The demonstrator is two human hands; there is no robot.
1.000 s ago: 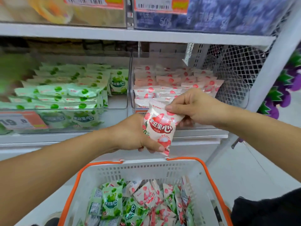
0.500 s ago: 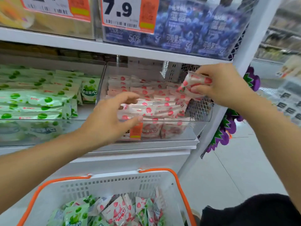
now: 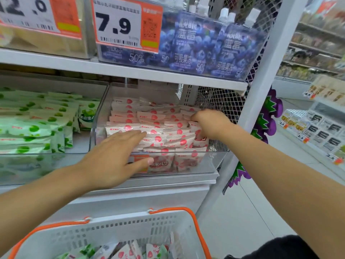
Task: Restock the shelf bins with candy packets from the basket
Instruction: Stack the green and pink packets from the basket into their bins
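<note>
The clear strawberry bin looks nearly full. The right hand, at three o'clock inside it, pinches a strawberry candy packet; the left hand rests flat, fingers straight. Mixed packets remain in the basket at six o'clock.

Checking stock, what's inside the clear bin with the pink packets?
The clear bin holds rows of pink packets. Both hands, left and right, cover some; the bin's floor is hidden.

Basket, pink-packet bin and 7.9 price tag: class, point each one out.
basket (image 3: 130,228), head view, on its white slotted wall.
pink-packet bin (image 3: 214,161), head view, on its clear front wall.
7.9 price tag (image 3: 115,25), head view, on the printed digits.
</note>
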